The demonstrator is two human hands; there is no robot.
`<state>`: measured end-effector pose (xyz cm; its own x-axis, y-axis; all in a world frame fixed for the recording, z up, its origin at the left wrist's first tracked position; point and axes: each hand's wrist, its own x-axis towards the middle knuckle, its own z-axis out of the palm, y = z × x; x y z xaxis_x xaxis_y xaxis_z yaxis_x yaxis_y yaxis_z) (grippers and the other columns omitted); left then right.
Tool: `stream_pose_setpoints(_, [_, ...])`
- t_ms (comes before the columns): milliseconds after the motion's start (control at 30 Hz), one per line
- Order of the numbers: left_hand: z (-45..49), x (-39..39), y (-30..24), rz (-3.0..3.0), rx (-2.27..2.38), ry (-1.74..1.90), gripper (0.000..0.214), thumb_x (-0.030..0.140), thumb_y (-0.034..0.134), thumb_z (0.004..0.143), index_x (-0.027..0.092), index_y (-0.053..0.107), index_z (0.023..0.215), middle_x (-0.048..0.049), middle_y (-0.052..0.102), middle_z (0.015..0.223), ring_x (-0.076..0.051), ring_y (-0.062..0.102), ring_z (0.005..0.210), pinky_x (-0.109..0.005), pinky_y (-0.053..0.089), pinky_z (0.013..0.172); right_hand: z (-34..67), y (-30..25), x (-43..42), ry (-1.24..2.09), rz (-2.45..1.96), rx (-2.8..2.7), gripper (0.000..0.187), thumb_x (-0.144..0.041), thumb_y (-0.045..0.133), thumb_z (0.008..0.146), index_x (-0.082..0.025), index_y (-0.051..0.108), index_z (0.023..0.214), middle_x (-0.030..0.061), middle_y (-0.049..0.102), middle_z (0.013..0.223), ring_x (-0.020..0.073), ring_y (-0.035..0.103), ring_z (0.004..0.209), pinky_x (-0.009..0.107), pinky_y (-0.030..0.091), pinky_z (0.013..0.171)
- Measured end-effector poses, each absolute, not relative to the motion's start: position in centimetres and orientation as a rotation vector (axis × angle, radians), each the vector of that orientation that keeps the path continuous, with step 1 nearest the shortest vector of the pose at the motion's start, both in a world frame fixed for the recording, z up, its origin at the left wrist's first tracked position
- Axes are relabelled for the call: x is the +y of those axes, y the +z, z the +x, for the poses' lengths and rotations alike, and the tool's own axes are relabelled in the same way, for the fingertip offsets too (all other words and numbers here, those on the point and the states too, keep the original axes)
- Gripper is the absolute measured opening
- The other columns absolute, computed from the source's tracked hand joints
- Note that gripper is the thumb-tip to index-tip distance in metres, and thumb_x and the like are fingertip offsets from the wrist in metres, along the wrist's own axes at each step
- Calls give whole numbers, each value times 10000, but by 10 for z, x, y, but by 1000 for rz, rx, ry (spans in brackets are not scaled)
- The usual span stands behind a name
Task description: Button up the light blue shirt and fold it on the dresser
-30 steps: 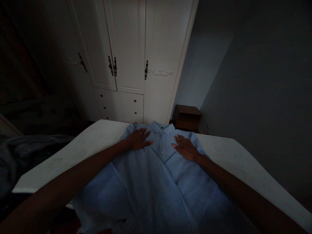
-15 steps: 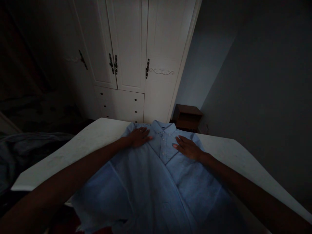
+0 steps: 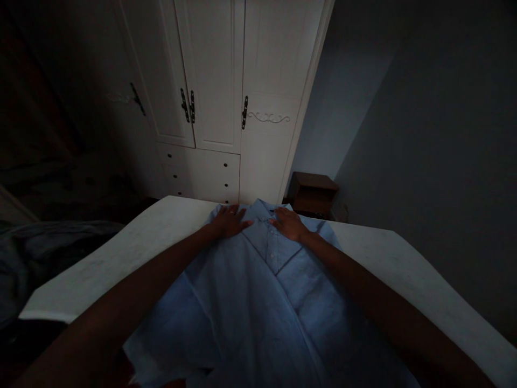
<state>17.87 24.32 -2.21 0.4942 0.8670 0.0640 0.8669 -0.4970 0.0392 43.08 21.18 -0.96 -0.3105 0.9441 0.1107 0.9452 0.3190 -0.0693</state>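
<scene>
A light blue button-up shirt (image 3: 258, 302) lies spread over a white table (image 3: 359, 242), its collar at the far edge and its lower part hanging toward me. My left hand (image 3: 229, 221) rests flat on the shirt's left shoulder, fingers apart, a ring on one finger. On the right side of the collar lies my right hand (image 3: 287, 223), its fingers stretched over the collar and partly covering it. A few small buttons show on the front between the two hands.
Behind the table stands a white wardrobe (image 3: 212, 75) with dark handles and drawers. A small brown wooden cabinet (image 3: 315, 186) sits by the grey wall at the right. Dark crumpled cloth (image 3: 52, 253) lies left of the table.
My right hand has slid left and away from me, from the shirt's right shoulder onto the collar. My left hand has shifted slightly toward the far edge.
</scene>
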Motion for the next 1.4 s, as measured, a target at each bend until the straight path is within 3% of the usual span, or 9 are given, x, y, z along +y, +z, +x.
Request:
stream_pose_setpoints(200, [179,247,-21,2656,1595,86,858,743,195,885,159,329,1499,-204,281,1563,-352,213,1461,-531,153,1147,437,-27,211,36,-1819,-2396,646,-554,209,1006,-149,390,1476,141,344,1555,256,258,1459,473,180,1177])
stream_pose_setpoints(400, [178,247,-25,2674,1610,168,839,737,200,888,163,371,1476,-198,311,1553,-340,235,1456,-507,154,1154,438,-28,206,35,-1881,-2400,682,-567,149,1003,-146,295,1520,136,248,1594,262,195,1478,485,185,1171])
stream_pose_setpoints(567, [177,247,-24,2638,1571,288,736,649,230,932,148,453,1423,-180,379,1523,-305,286,1440,-464,191,1161,431,-19,197,-184,-1896,-2350,694,-571,195,996,-114,324,1502,193,279,1571,308,209,1469,516,188,1160])
stream_pose_setpoints(733, [172,239,-13,2578,1622,391,667,531,145,978,126,463,1403,-159,395,1518,-276,249,1458,-434,242,1159,435,-5,152,-132,-1777,-2350,732,-575,161,994,-76,290,1514,197,264,1576,294,217,1470,460,204,1174])
stream_pose_setpoints(933, [197,181,4,2650,1378,476,669,571,114,975,185,499,1362,-93,514,1433,-227,432,1359,-356,324,1133,443,5,77,-123,-1665,-2313,781,-636,126,971,-103,312,1509,179,277,1576,293,213,1472,478,197,1181])
stream_pose_setpoints(1100, [236,125,-3,2831,1066,294,696,619,217,955,126,518,1344,-150,431,1495,-247,296,1441,-359,264,1161,453,-10,44,-135,-1774,-2334,702,-609,203,985,-136,415,1458,184,281,1573,325,230,1461,520,237,1152])
stream_pose_setpoints(1400, [247,111,-24,2774,1191,274,670,582,243,965,153,391,1457,-135,310,1568,-243,237,1466,-434,178,1181,469,-27,39,13,-1945,-2321,695,-586,178,994,-140,368,1492,145,282,1580,305,229,1465,467,194,1173])
